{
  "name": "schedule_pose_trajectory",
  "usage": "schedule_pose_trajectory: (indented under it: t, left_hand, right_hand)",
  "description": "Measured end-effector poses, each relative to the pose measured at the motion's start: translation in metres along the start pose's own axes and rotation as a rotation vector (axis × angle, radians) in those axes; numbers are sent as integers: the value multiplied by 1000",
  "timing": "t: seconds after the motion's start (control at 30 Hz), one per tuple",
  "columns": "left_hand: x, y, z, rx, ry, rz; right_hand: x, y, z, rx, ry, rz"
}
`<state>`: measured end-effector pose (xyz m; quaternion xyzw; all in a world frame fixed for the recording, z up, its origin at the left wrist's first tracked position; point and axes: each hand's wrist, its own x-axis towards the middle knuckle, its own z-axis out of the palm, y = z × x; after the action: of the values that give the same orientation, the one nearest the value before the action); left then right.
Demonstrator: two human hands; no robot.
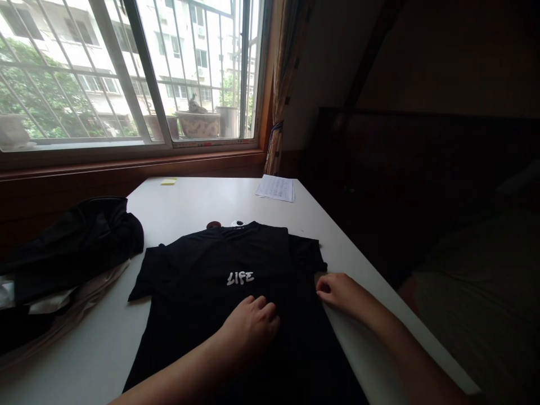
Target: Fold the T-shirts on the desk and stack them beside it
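A black T-shirt lies spread over the white table, its short sleeves toward the far side. Small white lettering shows upside down on its upper part. My left hand rests on the middle of the shirt, fingers curled down and closed on the cloth; the fingertips are hidden. At the shirt's right side, just below the sleeve, my right hand has thumb and fingers pinched together at the cloth edge.
A heap of dark clothes lies at the left of the white table. Papers and a yellow note lie at the far edge. Two small round objects, one brown, one white, sit by the collar. A barred window stands behind.
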<state>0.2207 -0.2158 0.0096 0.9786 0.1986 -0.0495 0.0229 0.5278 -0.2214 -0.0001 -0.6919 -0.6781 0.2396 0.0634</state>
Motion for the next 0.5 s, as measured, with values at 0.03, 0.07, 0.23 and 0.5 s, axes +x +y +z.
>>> schedule_pose_trajectory:
  t: [0.03, 0.07, 0.23, 0.5]
  left_hand:
    - [0, 0, 2, 5, 2, 3]
    - [0, 0, 3, 14, 9, 10]
    - [-6, -1, 9, 41, 82, 81]
    - [3, -1, -1, -7, 252, 131]
  right_hand:
    - [0, 0, -1, -4, 2, -11]
    - [0, 0, -1, -5, 7, -18]
    - [1, 12, -1, 31, 15, -6]
    - [0, 15, 1, 40, 41, -11]
